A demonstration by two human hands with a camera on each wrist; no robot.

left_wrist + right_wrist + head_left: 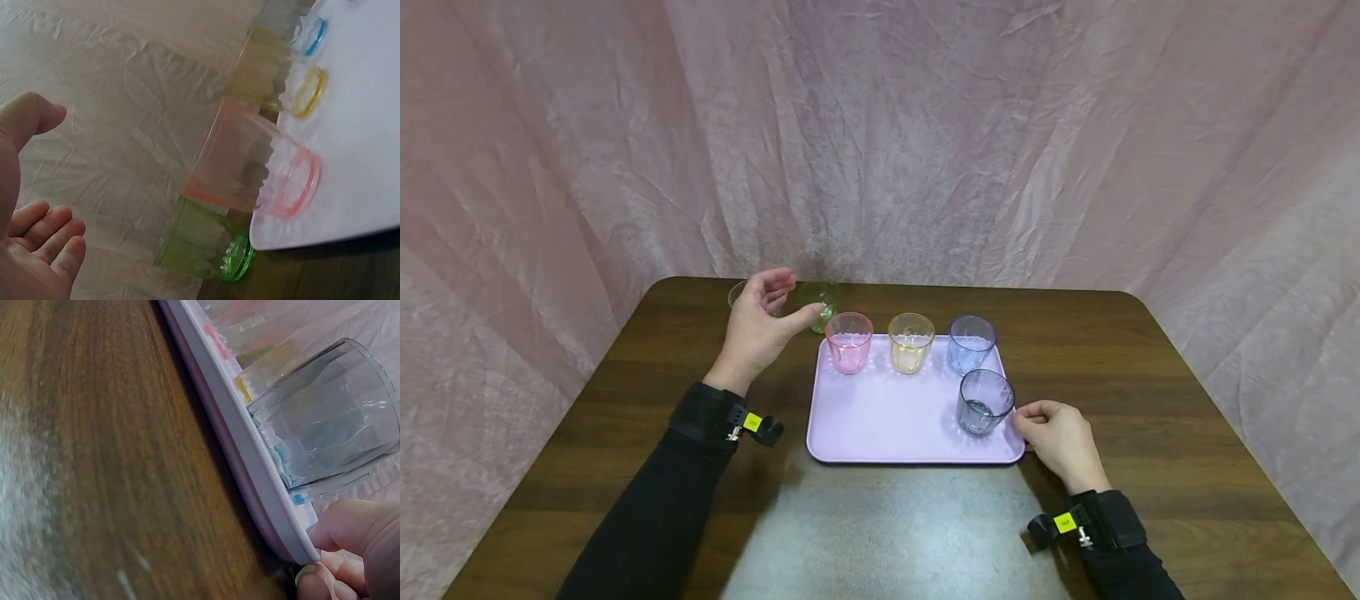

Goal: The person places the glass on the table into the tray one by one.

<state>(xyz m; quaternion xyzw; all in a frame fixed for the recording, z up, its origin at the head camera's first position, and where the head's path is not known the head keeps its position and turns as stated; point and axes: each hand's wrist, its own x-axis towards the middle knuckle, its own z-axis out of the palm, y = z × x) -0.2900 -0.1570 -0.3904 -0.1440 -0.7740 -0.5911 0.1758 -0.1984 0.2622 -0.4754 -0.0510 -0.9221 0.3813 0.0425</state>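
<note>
The left hand (pixel 760 327) is positioned above the table (pixel 1135 358), to the left of the lilac rectangular tray (pixel 887 417); its thumb and fingers are spread apart and hold nothing. A green tumbler (pixel 827 320) stands on the table just beyond the tray's rear left corner. In the head view the left thumb overlaps this tumbler, but the left wrist view shows a gap between hand and glass. Part of a clear glass rim (pixel 735 292) is visible behind the left hand; the remainder is hidden. The right hand (pixel 1062 437) is clamped on the right edge of the tray near its front corner, with the thumb at the rim and fingers beneath. The tray lies flat on the table and carries four upright tumblers. The pink tumbler (pixel 850 345), the yellow tumbler (pixel 911 345) and the blue tumbler (pixel 971 343) form a row along the rear edge, from left to right. The grey tumbler (pixel 985 405) stands in front of the blue one, near the right edge and just beside the right thumb; contact between thumb and glass cannot be determined.
</note>
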